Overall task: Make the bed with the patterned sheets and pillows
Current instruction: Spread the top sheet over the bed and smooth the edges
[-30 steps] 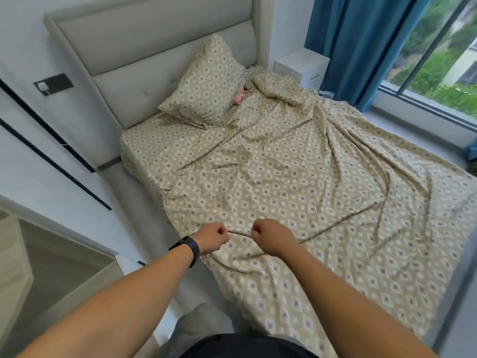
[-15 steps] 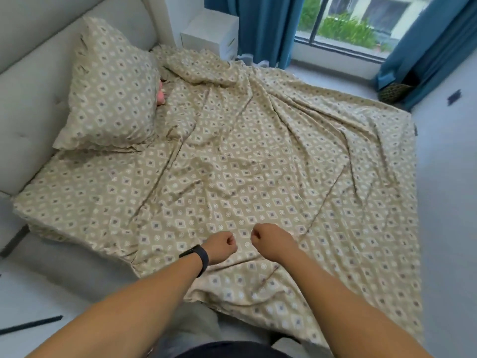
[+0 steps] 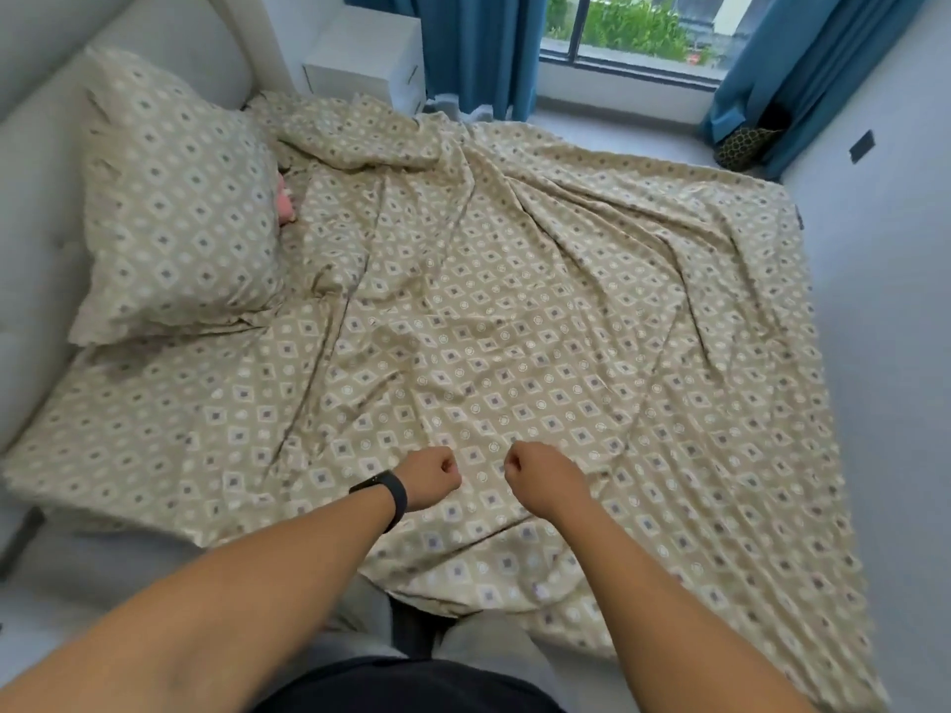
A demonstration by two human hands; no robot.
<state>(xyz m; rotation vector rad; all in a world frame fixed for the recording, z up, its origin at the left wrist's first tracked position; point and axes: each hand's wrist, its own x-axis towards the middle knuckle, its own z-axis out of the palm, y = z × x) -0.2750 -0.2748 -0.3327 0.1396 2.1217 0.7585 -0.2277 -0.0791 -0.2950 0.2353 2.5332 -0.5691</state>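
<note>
Two fists held out over the near edge of the bed, side by side, close but not touching. Left hand [image 3: 429,478]: fingers curled tight together, a black band [image 3: 387,494] on the wrist. Right hand [image 3: 545,478]: fingers curled tight too. Hard to tell from here whether any cloth sits pinched inside either fist; maybe a thin fold, but too small to see.

Under the fists, the patterned sheet [image 3: 540,326], tan with little diamonds and dots, spread across nearly the whole bed. Lots of long wrinkles running from the far corner toward the fists. Near edge hanging down over the side, by the legs. Bunched up in a lump at the far end, close to the headboard.

On the left, a pillow [image 3: 180,198] in the same pattern, leaning against the pale padded headboard [image 3: 36,198]. Lower edge resting on the sheet. Something pink [image 3: 284,200] peeking out just beside the pillow, mostly hidden.

Past the far corner, a white bedside table [image 3: 368,56]. Beside that, blue curtains [image 3: 478,48] and a window [image 3: 633,28] with green plants outside. More blue curtain on the right, with a dark patterned basket [image 3: 743,146] on the floor below.
</note>
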